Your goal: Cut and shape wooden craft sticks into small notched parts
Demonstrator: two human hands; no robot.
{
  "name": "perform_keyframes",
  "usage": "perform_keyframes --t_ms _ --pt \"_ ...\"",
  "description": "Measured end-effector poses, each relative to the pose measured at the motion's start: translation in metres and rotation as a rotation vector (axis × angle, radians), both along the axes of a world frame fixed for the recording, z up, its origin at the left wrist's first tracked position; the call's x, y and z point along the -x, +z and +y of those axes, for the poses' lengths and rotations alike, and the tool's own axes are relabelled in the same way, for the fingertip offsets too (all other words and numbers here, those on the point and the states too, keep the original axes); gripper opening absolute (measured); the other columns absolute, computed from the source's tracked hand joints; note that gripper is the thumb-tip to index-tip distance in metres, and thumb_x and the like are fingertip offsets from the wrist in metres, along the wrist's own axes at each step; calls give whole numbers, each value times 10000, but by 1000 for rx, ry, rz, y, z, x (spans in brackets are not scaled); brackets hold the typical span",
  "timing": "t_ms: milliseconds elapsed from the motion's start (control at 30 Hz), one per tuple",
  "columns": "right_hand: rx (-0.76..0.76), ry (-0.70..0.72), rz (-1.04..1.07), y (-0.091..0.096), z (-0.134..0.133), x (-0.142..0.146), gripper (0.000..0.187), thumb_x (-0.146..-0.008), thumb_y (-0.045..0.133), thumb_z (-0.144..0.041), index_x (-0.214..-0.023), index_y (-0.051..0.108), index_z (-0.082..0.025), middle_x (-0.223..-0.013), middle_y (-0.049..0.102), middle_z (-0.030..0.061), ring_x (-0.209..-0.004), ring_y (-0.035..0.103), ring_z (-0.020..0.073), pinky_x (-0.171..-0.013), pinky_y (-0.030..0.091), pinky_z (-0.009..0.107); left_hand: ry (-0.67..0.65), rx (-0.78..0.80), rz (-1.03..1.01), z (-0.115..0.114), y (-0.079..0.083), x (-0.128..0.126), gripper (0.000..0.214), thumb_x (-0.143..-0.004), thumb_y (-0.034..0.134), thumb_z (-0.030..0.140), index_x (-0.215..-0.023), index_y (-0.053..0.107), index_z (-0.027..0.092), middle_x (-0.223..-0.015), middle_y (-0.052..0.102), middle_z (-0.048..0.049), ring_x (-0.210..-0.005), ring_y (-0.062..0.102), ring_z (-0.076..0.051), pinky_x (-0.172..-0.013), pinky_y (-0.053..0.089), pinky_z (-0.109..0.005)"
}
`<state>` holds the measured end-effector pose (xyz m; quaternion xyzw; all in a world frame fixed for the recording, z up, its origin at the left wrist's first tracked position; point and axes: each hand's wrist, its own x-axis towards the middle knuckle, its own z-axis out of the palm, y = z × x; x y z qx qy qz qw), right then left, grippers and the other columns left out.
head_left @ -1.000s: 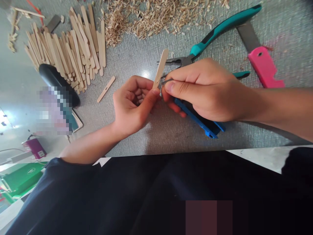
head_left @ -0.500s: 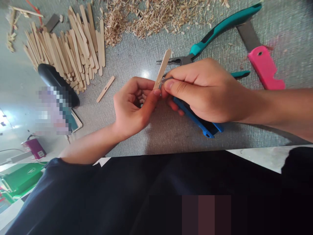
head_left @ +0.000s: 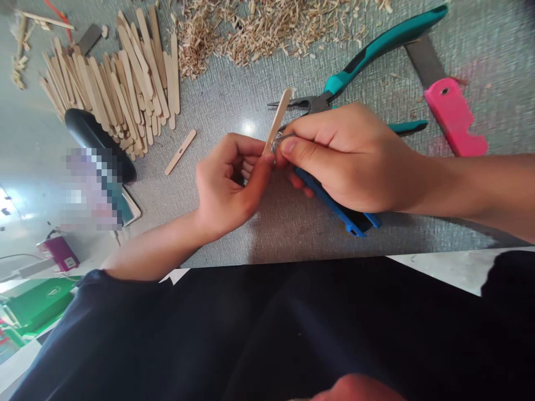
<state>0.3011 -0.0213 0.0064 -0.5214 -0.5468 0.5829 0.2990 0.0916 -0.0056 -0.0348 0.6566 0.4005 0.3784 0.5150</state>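
Observation:
A wooden craft stick (head_left: 278,121) stands tilted between the thumb and fingers of my left hand (head_left: 234,178). Closed in a pinch, my right hand (head_left: 351,153) grips a thin metal blade (head_left: 285,137), whose tip meets the lower part of the stick. Most of that tool is hidden by my fingers, so its full shape does not show. Below my right hand lies a blue tool (head_left: 353,227) with a dark middle, partly covered. Just beyond the hand are long-nose pliers (head_left: 376,53) with teal handles. Left of my left hand lies a craft stick with a small slot (head_left: 180,152).
Many craft sticks (head_left: 125,94) are heaped at the upper left, beside a black case (head_left: 92,131) and a phone (head_left: 131,206). Wood shavings (head_left: 267,28) spread along the far side. At right lies a pink-handled folding saw (head_left: 453,114) with its blade out.
The stick in my left hand has dipped and turned slightly. My right hand has shifted a little downward, with the blade still against the stick.

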Motion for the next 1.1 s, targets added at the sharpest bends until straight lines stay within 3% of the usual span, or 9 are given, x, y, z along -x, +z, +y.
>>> perform_keyframes --t_ms 133,333,533,833,1100 --pt "1 8 -61 3 0 1 563 -1195 593 -96 -653 552 -242 -572 644 -31 -515 593 106 -546 415 324 -4 -66 34 0 5 0 376 -1133 805 602 -1004 739 254 -790 783 39 -610 696 -81 -525 535 -258" --pt "2 14 -168 6 3 3 627 -1190 646 -94 -587 568 -246 -518 573 -25 -532 541 127 -608 374 376 -41 -173 88 1 7 2 382 -1173 756 579 -985 735 247 -726 713 44 -535 583 -59 -461 418 -250" --pt "169 35 -191 15 7 4 664 -1211 629 -118 -560 572 -237 -484 580 -28 -453 530 98 -511 375 348 -50 -113 63 -2 7 5 292 -1155 814 502 -1001 749 262 -755 712 32 -579 583 -60 -477 388 -264" --pt "246 27 171 9 6 -4 485 -1200 623 -193 -717 662 -203 -599 644 -25 -489 586 90 -477 420 250 -134 -3 -90 6 -4 6 274 -1136 845 486 -1038 735 254 -736 732 54 -547 638 -50 -444 422 -193" --pt "208 64 334 4 6 -9 494 -1193 722 -402 -745 676 -200 -636 641 -13 -519 584 97 -494 428 253 -172 63 -166 12 1 4 282 -1111 874 500 -1005 749 270 -772 817 48 -564 742 -90 -452 557 -210"
